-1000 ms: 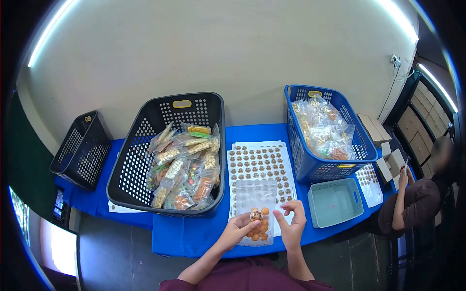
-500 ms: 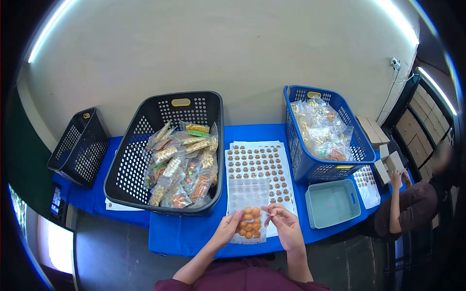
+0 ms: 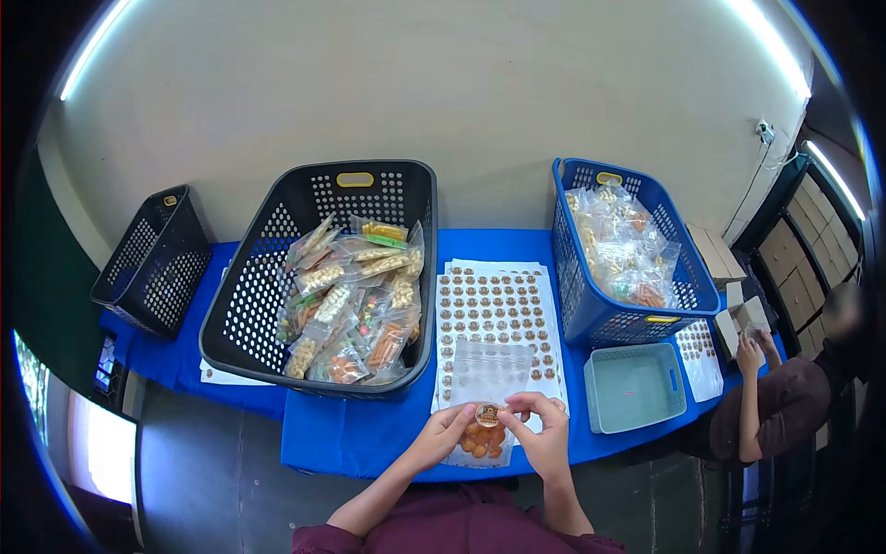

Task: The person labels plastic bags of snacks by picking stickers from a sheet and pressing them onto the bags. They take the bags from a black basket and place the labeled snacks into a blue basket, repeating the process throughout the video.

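A clear zip pouch point(image 3: 494, 365) with round orange-brown snacks point(image 3: 481, 443) inside lies over the sticker sheets at the table's front. On the front of the pouch, above the snacks, is a round brown-and-white sticker point(image 3: 487, 415). My left hand point(image 3: 443, 436) grips the pouch at its left side, thumb at the sticker's left edge. From the other side my right hand point(image 3: 544, 434) has its thumb and forefinger closed on the sticker's right edge. Beneath the pouch are white sheets point(image 3: 498, 309) printed with rows of these round stickers.
A large black basket point(image 3: 240, 305) of filled snack pouches stands left, a smaller black basket point(image 3: 152, 263) beyond it. To the right are a blue basket point(image 3: 600, 323) of pouches and a pale green tray point(image 3: 635, 388). At far right a person point(image 3: 775, 406) handles a cardboard box point(image 3: 738, 319).
A round sticker now shows on the pouch front between my hands, where only snacks showed before. My right fingers have moved in to its edge. The view has shifted slightly.
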Available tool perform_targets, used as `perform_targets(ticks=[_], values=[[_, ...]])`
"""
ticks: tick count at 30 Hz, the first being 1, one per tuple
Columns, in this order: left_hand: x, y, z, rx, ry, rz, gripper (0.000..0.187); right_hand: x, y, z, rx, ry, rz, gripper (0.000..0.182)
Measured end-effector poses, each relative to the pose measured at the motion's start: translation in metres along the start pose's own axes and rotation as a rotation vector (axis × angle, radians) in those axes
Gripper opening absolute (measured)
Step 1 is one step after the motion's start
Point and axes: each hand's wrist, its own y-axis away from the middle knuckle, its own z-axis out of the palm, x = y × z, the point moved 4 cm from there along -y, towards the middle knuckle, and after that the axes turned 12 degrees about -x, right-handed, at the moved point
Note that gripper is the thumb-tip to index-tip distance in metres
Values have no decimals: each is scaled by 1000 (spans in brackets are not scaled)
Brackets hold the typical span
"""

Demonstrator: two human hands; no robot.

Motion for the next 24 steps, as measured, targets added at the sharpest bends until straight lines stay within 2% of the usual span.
perform_targets(ticks=[4, 13, 19, 22, 24], values=[[-3, 1, 0, -12, -29, 16, 40, -7, -1, -3, 4, 55, -2, 27], [7, 2, 11, -65, 141, 3, 32, -1, 0, -2, -15, 9, 6, 27], [4, 1, 12, -21, 116, -20, 31, -4, -1, -1, -15, 104, 9, 28], [5, 0, 11, -10, 107, -59, 31, -4, 1, -4, 72, 275, 34, 36], [7, -1, 12, -2, 95, -66, 31, 5, -1, -7, 99, -6, 7, 45]])
